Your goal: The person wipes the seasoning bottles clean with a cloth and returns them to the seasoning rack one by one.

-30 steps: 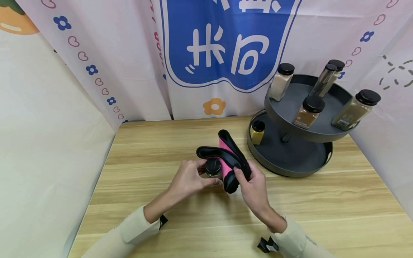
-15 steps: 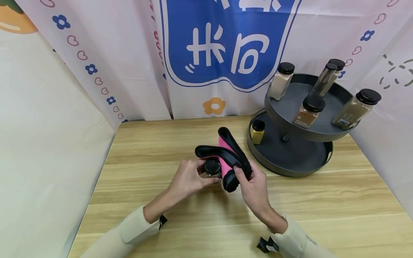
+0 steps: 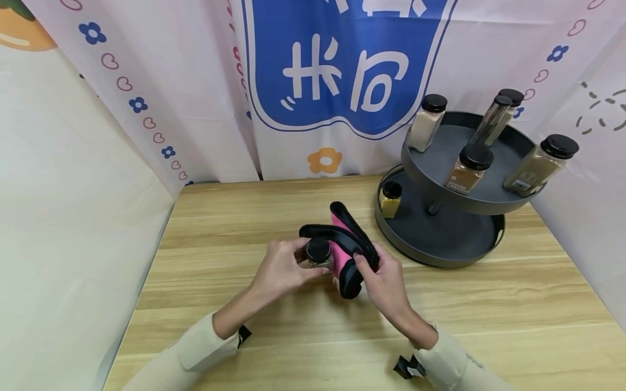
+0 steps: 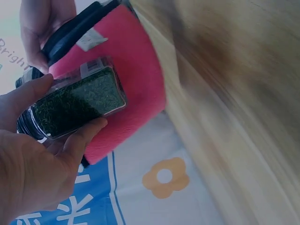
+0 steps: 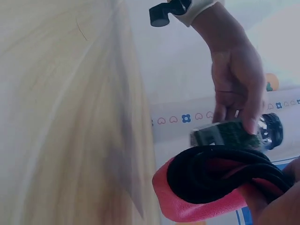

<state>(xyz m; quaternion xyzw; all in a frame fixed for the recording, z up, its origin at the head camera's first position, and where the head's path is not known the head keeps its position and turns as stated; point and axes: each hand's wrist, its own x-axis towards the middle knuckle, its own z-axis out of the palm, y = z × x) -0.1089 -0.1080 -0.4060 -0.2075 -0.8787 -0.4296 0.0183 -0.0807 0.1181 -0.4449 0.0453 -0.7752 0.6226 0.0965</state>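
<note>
My left hand [image 3: 280, 267] grips a square clear spice jar [image 4: 79, 101] between thumb and fingers. Dried green herbs show through its sides, and its round black lid [image 3: 318, 250] faces up toward the head camera. Beside it, my right hand [image 3: 387, 281] pinches a folded pink cloth [image 4: 138, 75] with wide black edging, thumb on top of the folds. The cloth lies right against the jar's side in the head view. In the left wrist view a white tag [image 4: 92, 39] shows on the cloth. Folded black edges [image 5: 201, 180] fill the lower right wrist view.
A dark grey two-tier round rack [image 3: 435, 255] stands at the back right of the wooden table [image 3: 235, 217]. Several black-lidded spice jars sit on its upper tier, and a small yellow jar [image 3: 390, 201] on the lower. A printed curtain [image 3: 210, 108] hangs behind.
The jar in my left hand has shifted slightly left and up, showing more of itself beside the cloth. The cloth in my right hand has dipped a little.
</note>
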